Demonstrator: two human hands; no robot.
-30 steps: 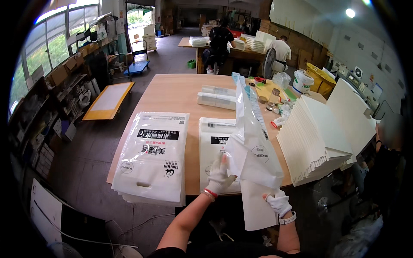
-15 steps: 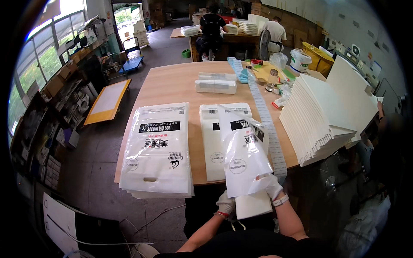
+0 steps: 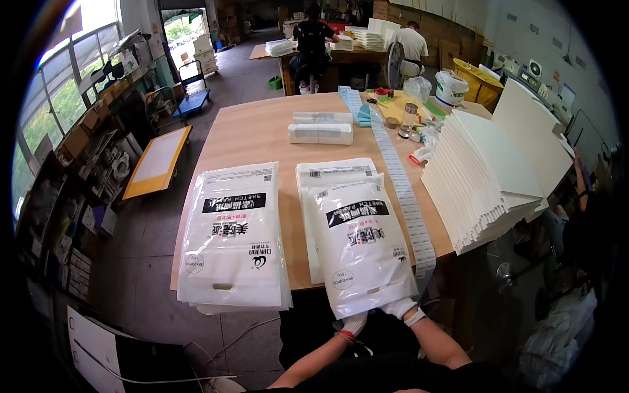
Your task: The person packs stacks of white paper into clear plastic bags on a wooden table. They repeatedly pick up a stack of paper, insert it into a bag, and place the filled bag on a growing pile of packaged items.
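Note:
A white plastic bag (image 3: 360,245) with black and red print lies tilted over the table's front edge. It looks smooth and filled, with the paper inside hidden. My left hand (image 3: 354,323), in a white knit glove, holds it from below at the near edge. On the right corner of that edge my gloved right hand (image 3: 399,307) grips the bag. Most fingers of both hands are hidden under the plastic. Under the bag's far end lies a stack of similar bags (image 3: 309,178). To the left rests a thicker stack of printed bags (image 3: 230,242), each with a handle slot.
A tall fanned stack of white paper (image 3: 481,180) fills the table's right side. A strip of labels (image 3: 398,183) runs along the wooden table (image 3: 252,131). Beyond are rolled plastic bundles (image 3: 321,133) and a glass bottle (image 3: 407,120). Two people work at a far table.
The loose, folded bag has been pulled straight and now covers the white paper pad that stuck out near my hands. My right hand has moved down and slightly left.

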